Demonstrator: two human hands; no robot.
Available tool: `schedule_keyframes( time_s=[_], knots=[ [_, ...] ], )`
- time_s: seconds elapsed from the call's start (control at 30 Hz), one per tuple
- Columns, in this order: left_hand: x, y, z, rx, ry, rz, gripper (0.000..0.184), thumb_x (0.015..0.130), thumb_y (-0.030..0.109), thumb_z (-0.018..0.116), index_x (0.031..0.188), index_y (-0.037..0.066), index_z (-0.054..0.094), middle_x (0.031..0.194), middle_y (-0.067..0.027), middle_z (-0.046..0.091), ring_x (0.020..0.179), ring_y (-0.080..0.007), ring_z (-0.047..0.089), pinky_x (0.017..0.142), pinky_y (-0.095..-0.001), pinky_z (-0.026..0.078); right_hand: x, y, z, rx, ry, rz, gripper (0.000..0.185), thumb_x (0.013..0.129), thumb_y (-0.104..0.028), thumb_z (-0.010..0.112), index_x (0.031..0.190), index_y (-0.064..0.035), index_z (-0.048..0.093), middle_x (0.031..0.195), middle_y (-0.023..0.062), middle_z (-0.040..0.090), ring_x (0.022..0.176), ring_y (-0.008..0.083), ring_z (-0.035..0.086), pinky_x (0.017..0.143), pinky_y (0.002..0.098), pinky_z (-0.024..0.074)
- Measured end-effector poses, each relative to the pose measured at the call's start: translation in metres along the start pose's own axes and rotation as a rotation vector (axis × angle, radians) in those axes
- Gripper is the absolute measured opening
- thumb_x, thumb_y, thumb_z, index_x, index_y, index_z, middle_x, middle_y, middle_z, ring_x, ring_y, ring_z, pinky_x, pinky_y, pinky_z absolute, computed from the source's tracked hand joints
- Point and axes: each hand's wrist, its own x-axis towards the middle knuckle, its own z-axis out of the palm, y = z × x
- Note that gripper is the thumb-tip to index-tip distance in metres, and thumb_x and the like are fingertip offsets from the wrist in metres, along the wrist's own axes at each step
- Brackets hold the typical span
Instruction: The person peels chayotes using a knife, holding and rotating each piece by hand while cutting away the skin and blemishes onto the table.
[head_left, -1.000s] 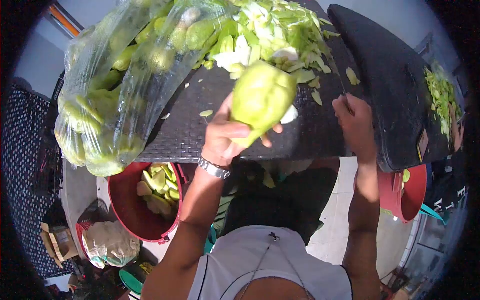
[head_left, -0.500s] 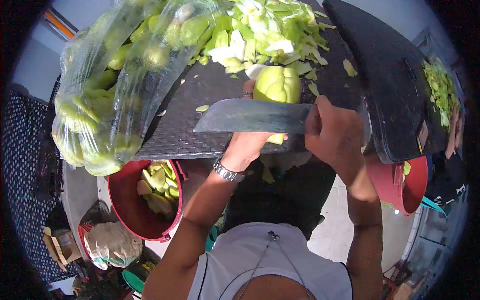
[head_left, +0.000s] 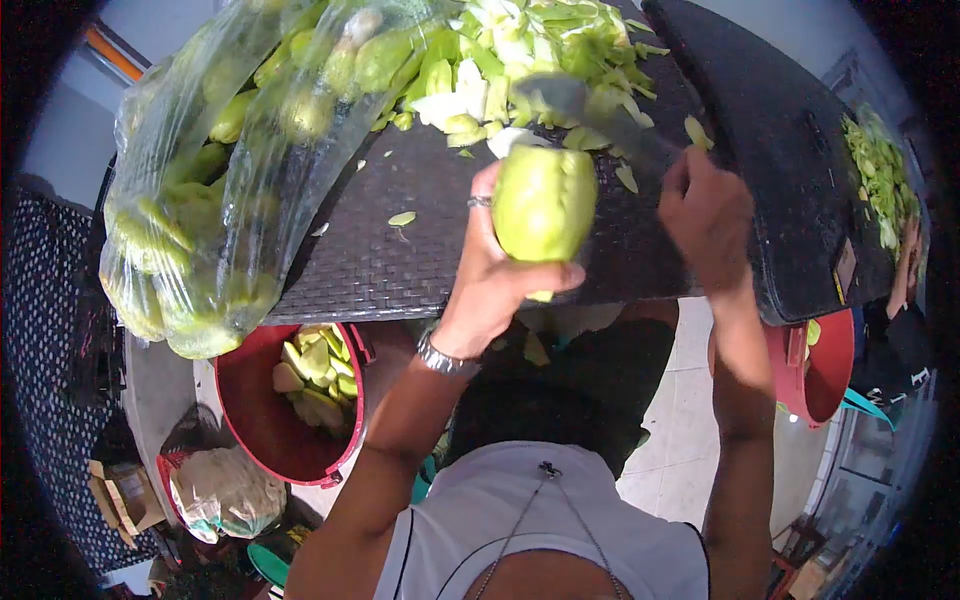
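My left hand (head_left: pixel 500 275), with a ring and a metal watch, grips a pale green chayote (head_left: pixel 545 205) above the near edge of the dark woven tabletop (head_left: pixel 370 265). The fruit is upright, with a grooved surface. To its right, my right hand (head_left: pixel 708 215) is closed around the handle of a large knife (head_left: pixel 560 97); its blade is smeared by motion and points up and left, over the cut pieces. Those pale green and white slices (head_left: pixel 480 95) lie heaped just beyond the chayote. The knife's handle is mostly hidden by my fingers.
A clear plastic bag (head_left: pixel 240 190) of whole chayotes lies on the table's left. Below stands a red bucket (head_left: pixel 225 400) with cut pieces inside; another red bucket (head_left: pixel 830 375) is at right. A second dark tabletop (head_left: pixel 800 170) adjoins; another person's hand (head_left: pixel 908 260) shows far right.
My right hand has moved right and slightly up, carrying the knife from in front of the chayote to above and beyond it. The chayote has turned and tilted slightly in my left hand.
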Motion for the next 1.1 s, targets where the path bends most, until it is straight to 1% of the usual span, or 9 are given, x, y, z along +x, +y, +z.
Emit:
schedule_keyframes(
  time_s=[0.03,0.13,0.37,0.5,0.57,0.73,0.87,0.97,1.1],
  knots=[
    [-0.004,0.005,0.008,-0.043,-0.006,-0.031,0.104,0.055,-0.009,0.08,0.146,0.012,0.035,0.132,-0.0084,0.053,0.125,-0.0264,0.055,0.105,-0.0393,0.048,0.003,0.003,0.003,-0.08,-0.009,0.101,0.014,0.089,-0.015,0.063,0.081,-0.0056,0.058,0.073,0.0201,0.066,0.069,0.0419,0.066,0.063,0.0526,0.0491],
    [-0.004,0.002,0.02,-0.001,-0.02,-0.024,0.103,0.058,-0.004,0.088,0.145,0.009,0.034,0.136,-0.0059,0.049,0.133,-0.0216,0.047,0.113,-0.0379,0.039,-0.006,-0.013,0.007,0.072,-0.057,0.017,0.014,0.086,-0.018,0.07,0.084,-0.0076,0.061,0.071,0.0201,0.067,0.071,0.0435,0.068,0.067,0.0555,0.0534],
    [0.006,0.015,0.003,-0.216,0.093,-0.305,0.09,0.063,-0.008,0.088,0.136,0.006,0.037,0.116,-0.0102,0.062,0.108,-0.0205,0.065,0.084,-0.0343,0.059,0.006,-0.016,0.016,0.354,-0.149,0.118,0.015,0.089,-0.017,0.068,0.08,-0.0083,0.06,0.066,0.0183,0.064,0.068,0.0411,0.069,0.063,0.0532,0.0535],
    [0.011,-0.012,-0.008,-0.088,0.149,0.024,0.086,0.074,0.003,0.087,0.142,0.007,0.036,0.131,-0.0098,0.056,0.12,-0.0192,0.059,0.1,-0.036,0.053,-0.022,-0.057,-0.014,0.272,-0.206,-0.141,0.015,0.082,-0.017,0.071,0.083,-0.0091,0.058,0.065,0.0153,0.063,0.064,0.0373,0.069,0.06,0.0509,0.0539],
    [0.014,-0.014,-0.008,-0.021,0.123,0.098,0.086,0.076,0.007,0.087,0.145,0.009,0.036,0.134,-0.0096,0.054,0.123,-0.0189,0.057,0.104,-0.0363,0.05,-0.023,-0.064,-0.013,0.331,-0.168,-0.217,0.014,0.082,-0.008,0.067,0.08,-0.0092,0.053,0.058,0.0128,0.06,0.058,0.0377,0.065,0.055,0.0503,0.0495],
    [0.012,-0.012,-0.004,-0.004,0.126,0.127,0.084,0.08,0.011,0.085,0.148,0.011,0.036,0.137,-0.0095,0.053,0.125,-0.0189,0.055,0.107,-0.0363,0.047,-0.024,-0.063,-0.013,0.285,-0.147,-0.287,0.014,0.082,-0.008,0.068,0.08,-0.0078,0.054,0.058,0.0135,0.06,0.057,0.038,0.065,0.055,0.0506,0.0492],
    [0.006,-0.001,0.002,-0.097,0.174,0.0,0.092,0.071,-0.004,0.084,0.148,0.009,0.035,0.135,-0.0093,0.054,0.125,-0.0189,0.056,0.105,-0.036,0.049,-0.011,-0.04,0.008,0.283,-0.21,-0.241,0.016,0.081,-0.017,0.07,0.084,-0.0084,0.057,0.064,0.0176,0.064,0.064,0.0401,0.069,0.061,0.0542,0.0547],
    [0.004,0.006,-0.006,-0.101,0.159,-0.051,0.1,0.058,-0.019,0.08,0.144,0.006,0.036,0.13,-0.0078,0.057,0.121,-0.02,0.059,0.101,-0.0362,0.052,0.004,-0.006,0.035,0.192,0.081,-0.293,0.015,0.083,-0.017,0.069,0.081,-0.008,0.058,0.064,0.0201,0.064,0.065,0.0414,0.069,0.061,0.0541,0.0542],
    [0.006,0.004,-0.014,-0.007,0.057,-0.144,0.085,0.06,-0.015,0.082,0.132,0.007,0.043,0.12,-0.0048,0.06,0.116,-0.019,0.061,0.097,-0.0352,0.053,-0.005,-0.032,0.024,0.21,-0.035,-0.245,0.012,0.084,-0.018,0.068,0.082,-0.0071,0.062,0.068,0.0229,0.065,0.068,0.0431,0.068,0.064,0.055,0.0541]
  ],
)
